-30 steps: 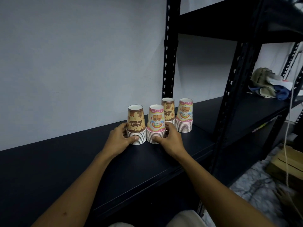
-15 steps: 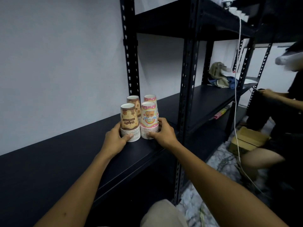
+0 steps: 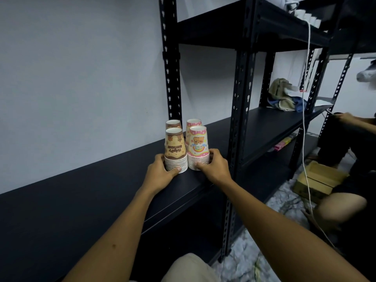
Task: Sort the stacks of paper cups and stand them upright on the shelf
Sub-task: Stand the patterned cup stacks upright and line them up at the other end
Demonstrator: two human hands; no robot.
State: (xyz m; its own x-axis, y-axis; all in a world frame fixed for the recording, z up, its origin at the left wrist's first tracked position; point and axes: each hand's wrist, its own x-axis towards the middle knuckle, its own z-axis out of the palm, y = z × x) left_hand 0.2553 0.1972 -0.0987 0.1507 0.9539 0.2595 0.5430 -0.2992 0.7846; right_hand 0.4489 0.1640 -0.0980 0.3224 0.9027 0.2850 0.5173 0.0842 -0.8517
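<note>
Four stacks of paper cups stand mouth-down in a tight cluster on the black shelf (image 3: 85, 200). A brown stack (image 3: 175, 147) is at the front left and a pink stack (image 3: 198, 145) at the front right. Behind them stand a second brown stack (image 3: 173, 124) and a second pink stack (image 3: 193, 122). My left hand (image 3: 160, 174) curls round the base of the front brown stack. My right hand (image 3: 213, 166) curls round the base of the front pink stack.
A black upright post (image 3: 240, 110) of the shelving rises just right of the cups. Folded cloths (image 3: 282, 96) lie on the neighbouring shelf. A white cord (image 3: 304, 119) hangs down at right. Another person (image 3: 350, 200) sits by a cardboard box (image 3: 317, 182) on the floor.
The front two stacks have slid back against the rear two, so all stand in one cluster. Both hands stayed on the front stacks. The camera has turned right, showing the seated person.
</note>
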